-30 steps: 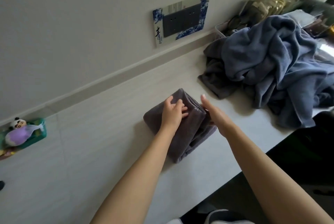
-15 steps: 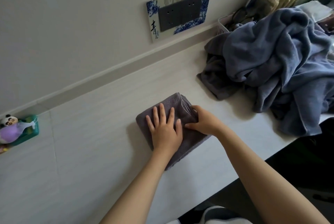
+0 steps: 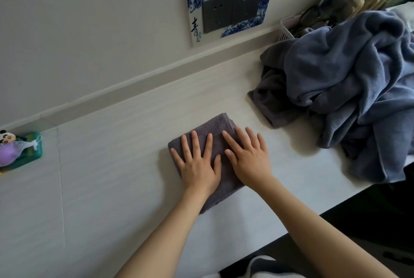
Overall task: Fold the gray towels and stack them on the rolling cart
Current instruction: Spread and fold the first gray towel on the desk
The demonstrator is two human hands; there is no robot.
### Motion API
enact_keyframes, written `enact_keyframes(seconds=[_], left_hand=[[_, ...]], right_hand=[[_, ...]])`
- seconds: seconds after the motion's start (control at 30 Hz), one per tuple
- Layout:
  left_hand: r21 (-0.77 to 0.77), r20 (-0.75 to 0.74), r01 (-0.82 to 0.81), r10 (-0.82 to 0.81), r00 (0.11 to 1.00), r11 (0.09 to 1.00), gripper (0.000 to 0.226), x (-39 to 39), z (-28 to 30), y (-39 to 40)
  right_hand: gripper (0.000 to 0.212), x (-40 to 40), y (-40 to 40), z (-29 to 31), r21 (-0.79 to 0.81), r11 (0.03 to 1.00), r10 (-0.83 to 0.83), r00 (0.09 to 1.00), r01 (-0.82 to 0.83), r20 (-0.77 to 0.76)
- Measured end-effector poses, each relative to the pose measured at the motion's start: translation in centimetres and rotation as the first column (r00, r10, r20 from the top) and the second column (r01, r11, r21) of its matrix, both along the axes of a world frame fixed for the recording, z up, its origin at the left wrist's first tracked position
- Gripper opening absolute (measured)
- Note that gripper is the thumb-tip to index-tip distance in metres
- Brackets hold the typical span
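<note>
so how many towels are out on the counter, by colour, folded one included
dark gray: 2, the folded towel under both hands and a crumpled towel at the pile's edge
blue: 1 big heap; whether it is more than one piece cannot be told
total: 3

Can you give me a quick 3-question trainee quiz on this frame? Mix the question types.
1. True or false: both the left hand and the right hand lie flat, fingers straight, on the folded gray towel.
2. Multiple choice: where is the pile of unfolded towels? A) left of the folded towel, by the panda toy; B) right of the folded towel, on the counter; C) under the folded towel.
3. Fill in: the outlet plate is mounted on the ____ behind the counter.

Key: 1 true; 2 B; 3 wall.
</note>
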State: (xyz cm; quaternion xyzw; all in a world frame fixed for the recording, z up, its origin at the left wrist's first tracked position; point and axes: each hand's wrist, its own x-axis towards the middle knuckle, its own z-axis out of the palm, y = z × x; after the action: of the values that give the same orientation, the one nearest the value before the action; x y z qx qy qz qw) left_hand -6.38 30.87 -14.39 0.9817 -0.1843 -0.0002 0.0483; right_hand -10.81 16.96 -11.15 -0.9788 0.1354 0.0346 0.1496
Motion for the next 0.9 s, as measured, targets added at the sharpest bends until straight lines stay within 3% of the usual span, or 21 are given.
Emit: enact_keyframes(seconds=[0.07, 0.23, 0.3, 0.37, 0.4, 0.47, 0.53, 0.6, 0.73, 0.9], left_hand=[[-0.01, -0.009, -0.001, 0.001, 1.0, 1.0, 0.06, -0.1, -0.2, 0.1], [-0.051, -0.029, 0.009, -0.011, 1.0, 0.999, 0.058, -0.1, -0.4, 0.3], [-0.139, -0.003, 0.035, -0.036, 0.999, 0.99, 0.056, 0.1, -0.4, 0.7], [-0.324, 0.004, -0.043, 0.047, 0.999, 0.945, 0.055, -0.1, 0.0, 1.2], [-0.431, -0.034, -0.164, 0.165, 0.986, 0.888, 0.056, -0.4, 0.5, 1.7], [-0.582, -0.306, -0.473, 0.36, 0.881, 0.661, 0.067, -0.9, 1.4, 2.3], [-0.609, -0.576, -0.668, 0.341, 0.743, 0.428, 0.083, -1.2, 2.1, 2.9], [-0.601, -0.688, -0.742, 0.281, 0.67, 0.297, 0.092, -1.0, 2.8, 3.8], [-0.595, -0.756, -0.779, 0.192, 0.626, 0.198, 0.104, -0.9, 4.5, 6.5], [-0.716, -0.664, -0.693, 0.225, 0.713, 0.086, 0.108, -2.3, 8.5, 12.0]], right_hand=[[0.056, -0.4, -0.5, -1.3, 0.078, 0.997, 0.018, 0.997, -0.012, -0.081], [0.065, -0.4, -0.7, -2.9, 0.159, 0.987, -0.016, 0.997, 0.027, -0.069], [0.07, 0.0, -0.9, -2.6, 0.197, 0.98, -0.013, 0.995, 0.032, -0.096], [0.071, 0.6, -1.3, -2.0, 0.258, 0.964, -0.041, 0.992, 0.07, -0.117], [0.075, 0.9, -1.4, -1.5, 0.309, 0.946, -0.064, 0.991, 0.098, -0.118], [0.085, 1.6, -1.9, -0.7, 0.426, 0.887, -0.122, 0.98, 0.178, -0.156], [0.088, 2.3, -2.1, -0.1, 0.525, 0.817, -0.134, 0.964, 0.239, -0.23], [0.081, 2.7, -2.0, 0.4, 0.606, 0.74, -0.13, 0.946, 0.292, -0.298], [0.066, 2.8, -0.6, 0.7, 0.77, 0.557, -0.042, 0.937, 0.311, -0.348], [0.077, 4.0, 4.4, 3.6, 0.913, 0.356, 0.125, 0.959, 0.197, -0.255]])
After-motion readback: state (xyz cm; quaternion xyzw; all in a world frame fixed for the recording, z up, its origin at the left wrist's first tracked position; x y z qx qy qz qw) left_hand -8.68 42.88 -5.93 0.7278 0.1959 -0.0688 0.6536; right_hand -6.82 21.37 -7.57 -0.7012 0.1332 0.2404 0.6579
